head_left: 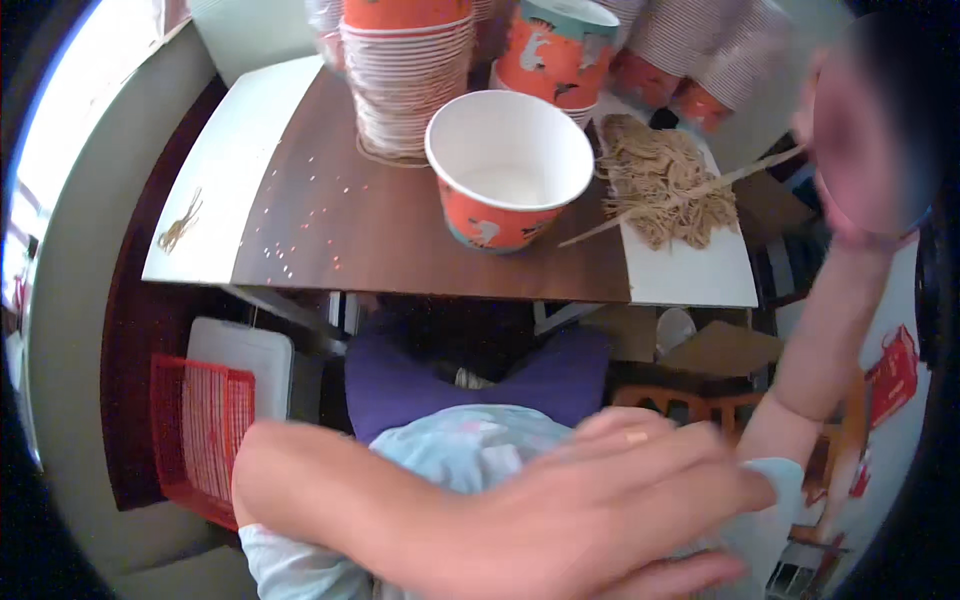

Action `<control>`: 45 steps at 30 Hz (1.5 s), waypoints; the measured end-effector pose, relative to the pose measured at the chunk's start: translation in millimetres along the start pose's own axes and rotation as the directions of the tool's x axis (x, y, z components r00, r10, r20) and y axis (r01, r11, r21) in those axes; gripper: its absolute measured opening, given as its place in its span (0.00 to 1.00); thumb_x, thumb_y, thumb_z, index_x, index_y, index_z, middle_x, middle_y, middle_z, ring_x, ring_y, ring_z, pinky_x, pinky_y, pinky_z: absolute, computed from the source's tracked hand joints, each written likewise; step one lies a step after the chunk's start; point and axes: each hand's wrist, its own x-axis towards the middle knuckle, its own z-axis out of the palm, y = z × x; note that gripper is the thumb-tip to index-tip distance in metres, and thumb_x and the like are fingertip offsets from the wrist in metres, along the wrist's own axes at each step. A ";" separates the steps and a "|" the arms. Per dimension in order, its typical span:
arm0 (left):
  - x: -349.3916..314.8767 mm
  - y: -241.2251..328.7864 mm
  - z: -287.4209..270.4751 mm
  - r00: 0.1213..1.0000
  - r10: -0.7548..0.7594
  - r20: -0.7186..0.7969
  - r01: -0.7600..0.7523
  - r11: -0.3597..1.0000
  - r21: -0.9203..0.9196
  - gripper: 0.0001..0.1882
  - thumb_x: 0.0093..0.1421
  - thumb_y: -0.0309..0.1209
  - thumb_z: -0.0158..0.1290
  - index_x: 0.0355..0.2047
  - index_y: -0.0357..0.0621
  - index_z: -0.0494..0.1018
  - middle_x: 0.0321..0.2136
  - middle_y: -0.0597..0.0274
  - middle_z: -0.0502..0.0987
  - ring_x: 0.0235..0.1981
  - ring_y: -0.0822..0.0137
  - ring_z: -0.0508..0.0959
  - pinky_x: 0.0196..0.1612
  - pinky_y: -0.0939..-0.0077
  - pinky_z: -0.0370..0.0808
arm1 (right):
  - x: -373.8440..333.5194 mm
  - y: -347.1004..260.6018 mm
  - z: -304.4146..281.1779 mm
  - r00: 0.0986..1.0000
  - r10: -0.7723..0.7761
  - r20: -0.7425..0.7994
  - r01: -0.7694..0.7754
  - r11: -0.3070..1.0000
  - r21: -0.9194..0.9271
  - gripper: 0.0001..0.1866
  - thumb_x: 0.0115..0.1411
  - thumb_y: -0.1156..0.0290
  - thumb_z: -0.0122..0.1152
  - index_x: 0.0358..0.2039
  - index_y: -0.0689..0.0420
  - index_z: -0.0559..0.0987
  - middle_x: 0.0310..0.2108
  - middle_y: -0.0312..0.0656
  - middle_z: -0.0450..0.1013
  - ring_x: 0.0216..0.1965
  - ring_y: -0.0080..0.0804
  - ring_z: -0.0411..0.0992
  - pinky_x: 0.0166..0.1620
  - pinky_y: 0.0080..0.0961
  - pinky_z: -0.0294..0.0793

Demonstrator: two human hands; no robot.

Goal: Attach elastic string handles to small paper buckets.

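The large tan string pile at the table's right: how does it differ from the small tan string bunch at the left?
The pile is a thick, tangled heap; the bunch is a thin wisp. A long tan strand crosses the pile; none crosses the bunch. Both are tan and stringy.

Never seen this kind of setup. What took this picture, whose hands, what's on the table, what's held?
No machine here: just a person's bare hands. The one picture comes from a fisheye camera on their head, looking down, so straight edges bend. On the table stand an open paper tub, stacked paper tubs and a pile of tan strands. The raised right hand holds one tan strand. The left hand, blurred across the foreground, shows nothing clearly in its grip.
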 end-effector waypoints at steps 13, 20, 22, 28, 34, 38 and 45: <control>-70.5 -167.1 -57.0 0.808 -0.396 -0.436 0.122 0.837 -0.534 0.21 0.64 0.35 0.48 0.54 0.37 0.65 0.43 0.59 0.74 0.33 0.75 0.73 0.40 0.81 0.72 | -119.6 109.7 114.6 0.763 0.386 0.519 -0.564 0.790 0.241 0.07 0.60 0.72 0.56 0.32 0.62 0.78 0.26 0.30 0.73 0.27 0.13 0.67 0.31 0.14 0.67; -82.4 -166.4 -48.6 0.753 -0.545 -0.368 0.286 0.775 -0.563 0.10 0.62 0.32 0.52 0.37 0.37 0.76 0.27 0.64 0.77 0.24 0.78 0.73 0.30 0.84 0.71 | -137.6 136.6 116.2 0.736 0.473 0.484 -0.612 0.771 0.178 0.06 0.59 0.72 0.56 0.31 0.62 0.77 0.26 0.30 0.73 0.28 0.12 0.68 0.33 0.13 0.67; -86.6 -161.4 -53.8 0.732 -0.539 -0.417 0.378 0.830 -0.411 0.09 0.61 0.31 0.52 0.34 0.38 0.76 0.25 0.67 0.77 0.24 0.80 0.73 0.29 0.85 0.71 | -148.6 147.6 115.3 0.777 0.464 0.424 -0.541 0.838 0.073 0.06 0.55 0.72 0.60 0.30 0.61 0.77 0.28 0.33 0.74 0.31 0.18 0.70 0.37 0.18 0.69; -75.9 -135.4 -57.9 0.724 -0.550 -0.416 0.582 0.811 -0.059 0.09 0.60 0.30 0.53 0.30 0.37 0.79 0.21 0.69 0.76 0.22 0.82 0.70 0.25 0.85 0.68 | -160.1 136.0 132.5 0.865 0.056 0.498 -0.189 0.957 0.219 0.42 0.44 0.69 0.67 0.59 0.62 0.60 0.57 0.48 0.61 0.60 0.38 0.57 0.62 0.32 0.54; -79.1 -132.4 -66.3 0.735 -0.576 -0.358 0.602 0.797 -0.047 0.08 0.58 0.28 0.53 0.28 0.35 0.79 0.20 0.67 0.76 0.21 0.80 0.71 0.24 0.83 0.70 | -171.8 134.5 156.2 0.578 0.311 0.754 -0.635 0.752 0.178 0.33 0.52 0.81 0.60 0.59 0.64 0.60 0.48 0.44 0.69 0.45 0.27 0.71 0.45 0.23 0.72; -84.9 -139.7 -75.9 0.703 -0.660 -0.267 0.557 0.743 -0.370 0.12 0.61 0.32 0.51 0.34 0.35 0.78 0.27 0.61 0.78 0.25 0.76 0.75 0.31 0.81 0.73 | -172.3 133.7 158.9 0.877 0.118 0.466 -0.117 0.993 -0.031 0.16 0.52 0.81 0.61 0.44 0.61 0.76 0.31 0.42 0.75 0.30 0.27 0.75 0.33 0.19 0.74; -92.9 -146.9 -75.0 0.691 -0.673 -0.262 0.354 0.632 -0.689 0.20 0.64 0.41 0.47 0.39 0.32 0.75 0.32 0.54 0.79 0.28 0.70 0.77 0.36 0.77 0.75 | -174.3 137.8 165.0 0.963 -0.056 0.264 0.085 0.992 -0.098 0.08 0.48 0.81 0.65 0.31 0.60 0.81 0.22 0.40 0.73 0.24 0.28 0.72 0.26 0.21 0.69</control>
